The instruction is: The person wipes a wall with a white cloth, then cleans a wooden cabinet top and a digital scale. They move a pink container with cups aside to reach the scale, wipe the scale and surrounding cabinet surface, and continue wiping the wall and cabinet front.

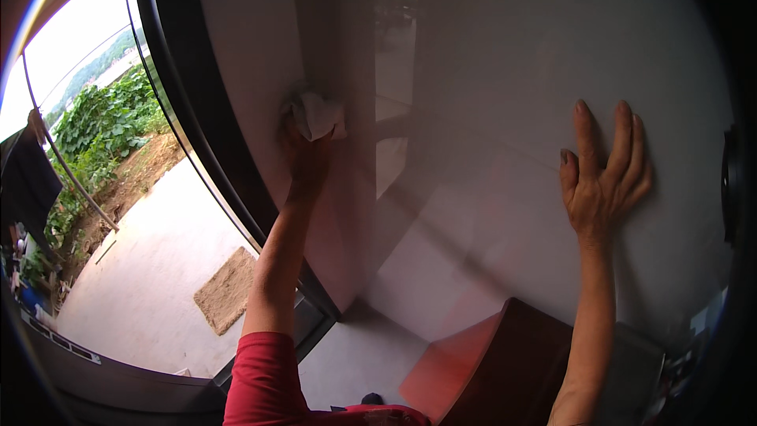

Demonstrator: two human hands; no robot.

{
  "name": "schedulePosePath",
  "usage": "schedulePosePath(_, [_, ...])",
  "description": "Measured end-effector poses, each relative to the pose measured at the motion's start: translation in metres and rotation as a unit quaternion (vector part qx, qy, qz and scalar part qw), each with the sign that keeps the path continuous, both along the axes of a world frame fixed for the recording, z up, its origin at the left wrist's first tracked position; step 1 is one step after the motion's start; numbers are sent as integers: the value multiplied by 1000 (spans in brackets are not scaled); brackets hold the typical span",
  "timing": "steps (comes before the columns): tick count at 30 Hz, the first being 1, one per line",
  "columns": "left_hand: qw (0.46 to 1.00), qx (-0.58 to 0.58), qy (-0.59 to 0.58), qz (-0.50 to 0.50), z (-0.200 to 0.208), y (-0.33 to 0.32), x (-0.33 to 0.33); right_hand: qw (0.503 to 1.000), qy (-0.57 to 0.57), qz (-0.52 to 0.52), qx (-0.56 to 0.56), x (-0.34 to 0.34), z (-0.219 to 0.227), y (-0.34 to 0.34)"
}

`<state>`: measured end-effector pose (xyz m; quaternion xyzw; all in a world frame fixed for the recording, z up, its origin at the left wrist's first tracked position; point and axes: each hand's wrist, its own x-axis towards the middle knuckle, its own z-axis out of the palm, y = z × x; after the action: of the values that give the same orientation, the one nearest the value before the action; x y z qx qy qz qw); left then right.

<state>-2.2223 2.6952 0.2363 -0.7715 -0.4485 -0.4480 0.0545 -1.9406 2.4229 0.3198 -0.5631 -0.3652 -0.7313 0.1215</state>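
My left hand [306, 156] is raised and closed around a crumpled white cloth [318, 115]. It presses the cloth to the pale wall near the corner by the doorway; the fingers are partly in shadow. Farther right, my right hand [603, 185] lies against the glossy grey-white wall panel [489, 87], its fingers stretched out and nothing in it. A bright reflection of the surroundings shows on the panel between the two hands.
A dark door frame [175, 71] runs down the left side. Outside it are a pale concrete floor [150, 268], a brown doormat [226, 292] and green plants [102, 122]. A dark reddish-brown piece of furniture [516, 363] stands below, between my arms.
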Motion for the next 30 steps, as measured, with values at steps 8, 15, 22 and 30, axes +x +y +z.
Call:
schedulePosePath(8, [876, 326, 323, 147, -112, 23, -42, 1000, 3, 31, 1, -1, 5, 1])
schedulePosePath(15, [779, 296, 524, 174, -223, -5, -81, 999, 30, 32, -12, -5, 2, -2])
schedulePosePath(22, [865, 301, 374, 147, -71, 18, -75, 998, 16, 65, 7, -1, 0, 0])
schedulePosePath(30, [907, 174, 277, 264, 69, -37, -78, 999, 11, 33, 8, 4, -3, 3])
